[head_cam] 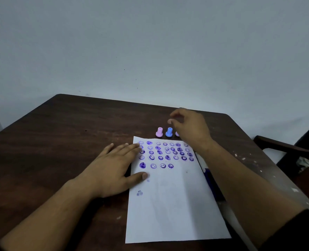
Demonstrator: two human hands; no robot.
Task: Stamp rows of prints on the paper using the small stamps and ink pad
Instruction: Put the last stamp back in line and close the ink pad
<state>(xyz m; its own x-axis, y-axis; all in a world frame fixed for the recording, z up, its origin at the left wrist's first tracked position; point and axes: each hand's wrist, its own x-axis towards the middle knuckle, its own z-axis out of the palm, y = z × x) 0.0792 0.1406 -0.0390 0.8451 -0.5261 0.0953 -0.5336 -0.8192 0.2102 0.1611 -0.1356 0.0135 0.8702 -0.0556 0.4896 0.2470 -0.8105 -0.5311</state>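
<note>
A white paper [173, 205] lies on the dark wooden table [59, 134], with several rows of purple smiley and flower prints [165, 153] across its top part. My left hand [112, 171] rests flat on the paper's left edge, fingers spread, thumb on the sheet. A pink stamp [159, 132] and a blue stamp [169, 132] stand upright just beyond the paper's top edge. A third pinkish stamp [177, 133] is mostly hidden behind my right hand [190, 127], which hovers above the stamps with curled fingers and nothing visibly in it.
A blue and white flat object [207, 173] lies under my right forearm along the paper's right edge, partly hidden. The table's right edge has pale paint specks. A dark chair arm [284, 145] stands to the right. A plain wall rises behind the table.
</note>
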